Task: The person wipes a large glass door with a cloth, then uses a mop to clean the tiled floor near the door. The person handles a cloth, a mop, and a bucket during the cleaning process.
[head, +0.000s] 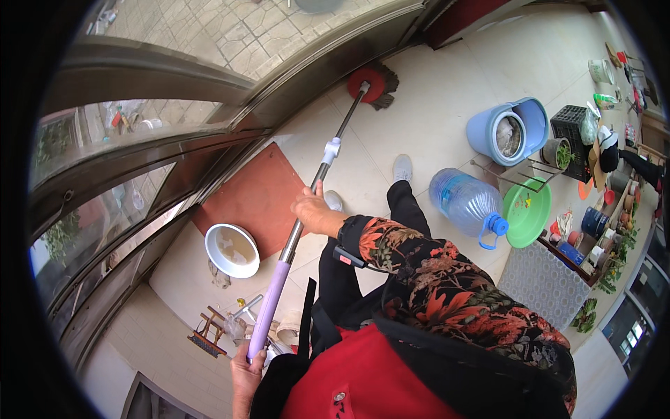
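A spin mop with a lilac handle (269, 309) and a metal pole runs diagonally across the head view. My left hand (247, 369) holds the end of the lilac handle, low in the picture. Farther up, my right hand (317, 209) is wrapped around the metal pole, below a white plastic joint (331, 149). The red disc of the mop head (366, 85) is on the pale tile floor, close to the base of the metal-framed glass door. Dark grey strands (387, 86) stick out on the disc's far right side.
Left of my feet lie a red mat (251, 188) and a white basin of cloudy water (251, 262). A blue mop bucket (481, 131), large water bottle (466, 201) and green basin (539, 225) stand right. A small wooden stool (209, 327) is lower left. Another person's dark sleeve (641, 162) shows far right.
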